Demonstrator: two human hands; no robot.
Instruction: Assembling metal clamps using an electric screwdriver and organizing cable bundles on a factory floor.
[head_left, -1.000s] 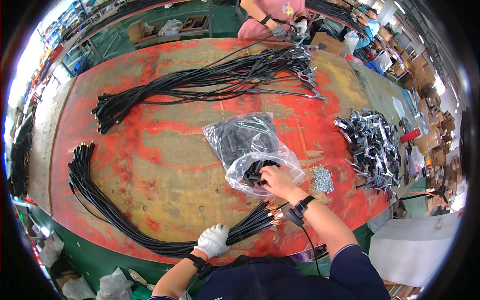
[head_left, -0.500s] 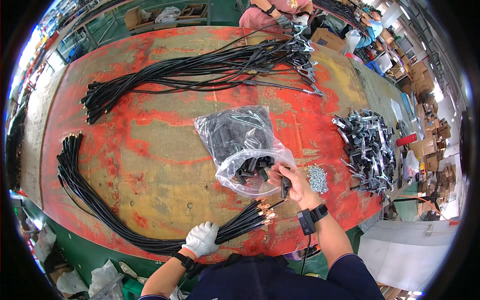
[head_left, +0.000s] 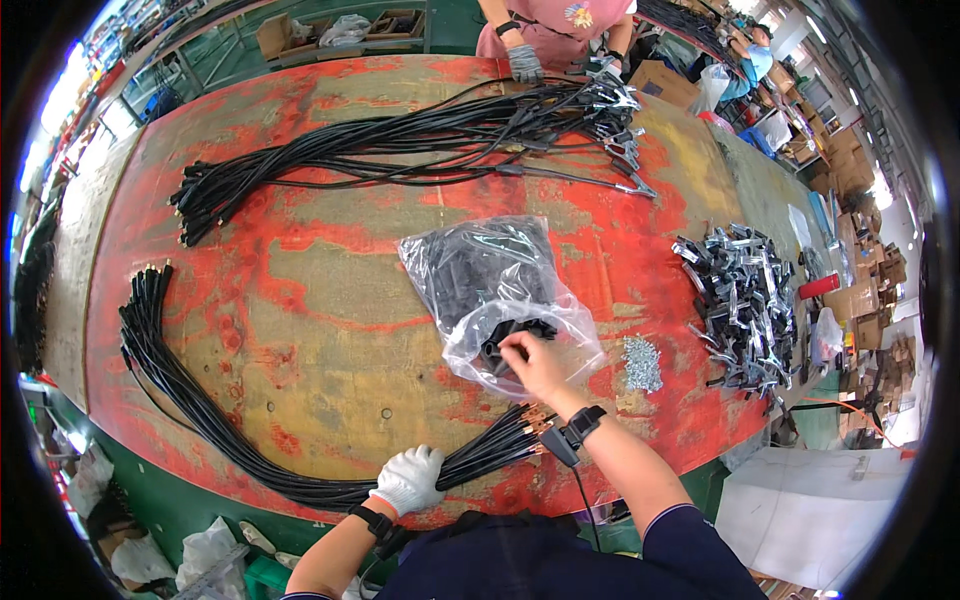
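the gloved left hand [head_left: 410, 480] was closed over a black cable bundle [head_left: 240, 460], knuckles up and fingers bent, gripping it a short way from its copper ends [head_left: 537, 418]; the underside of that grip was hidden. the bare right hand [head_left: 536, 362] was at the mouth of a clear plastic bag [head_left: 475, 265], its fingers bent and the thumb drawn in close to them, right beside the black sleeves [head_left: 500, 345] that showed inside. whether the fingertips had hold of a sleeve could not be told. dark bands sat on both wrists, and the copper ends lay just below the right hand.

from the left hand the cable bundle ran leftward along the near side of the red, worn table [head_left: 330, 350], then curved up and away. just right of the bag lay a pile of small silvery screws [head_left: 642, 364], and beyond it a heap of metal clamps [head_left: 745, 305]. across the far side stretched a second set of cables [head_left: 390, 150], with a co-worker's gloved hand [head_left: 524, 64] near its clamp-fitted end.
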